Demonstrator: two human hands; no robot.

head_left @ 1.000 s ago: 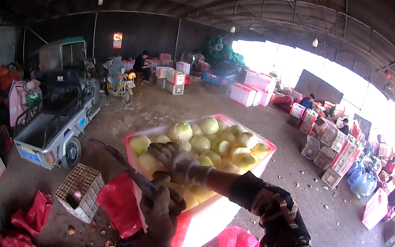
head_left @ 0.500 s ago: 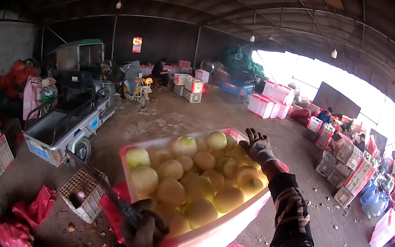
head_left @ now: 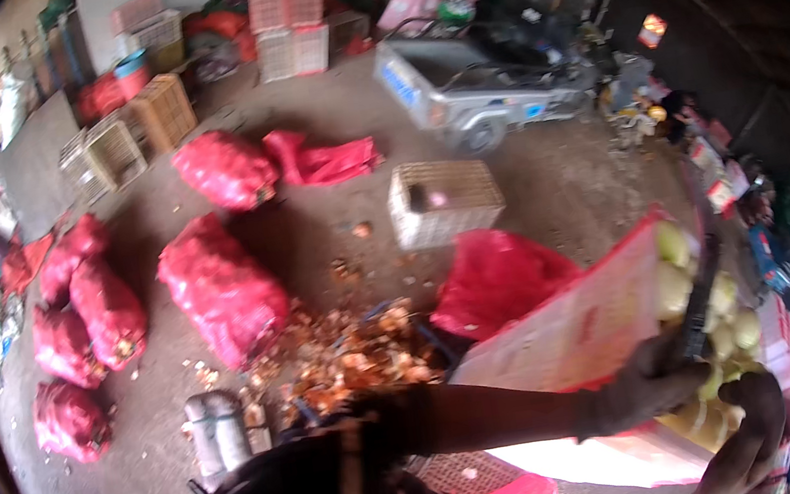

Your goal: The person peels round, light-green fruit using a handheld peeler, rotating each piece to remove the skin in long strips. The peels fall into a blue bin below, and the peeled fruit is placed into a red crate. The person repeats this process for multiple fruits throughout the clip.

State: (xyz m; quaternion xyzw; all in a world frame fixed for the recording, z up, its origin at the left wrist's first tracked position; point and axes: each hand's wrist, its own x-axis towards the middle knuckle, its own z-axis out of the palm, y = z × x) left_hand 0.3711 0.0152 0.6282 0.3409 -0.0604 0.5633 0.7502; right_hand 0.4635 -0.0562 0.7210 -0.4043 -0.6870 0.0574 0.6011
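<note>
At the right, a tall pink-and-white box (head_left: 568,329) is filled with peeled onions (head_left: 716,303). My left arm reaches across in front of it from the lower edge. My left hand (head_left: 651,378), in a dark glove, is closed round the handle of a long-bladed knife (head_left: 706,279), whose dark blade points up over the onions. Close beside it, my right hand (head_left: 757,413) is bent over the onions at the box's near end. Its fingers are blurred, and whether they hold an onion is hidden.
Onion skins (head_left: 369,347) lie heaped left of the box, near a padded stool (head_left: 218,439). Full red net sacks (head_left: 225,291) stand on the floor farther left. A pale plastic crate (head_left: 444,202) and an empty-looking red sack (head_left: 501,283) lie beyond. A grey cargo tricycle (head_left: 483,83) is parked behind.
My view has swung to the left, so the box now appears at the right. My right hand has come from the box's far right side to beside my left hand, which still holds the knife.
</note>
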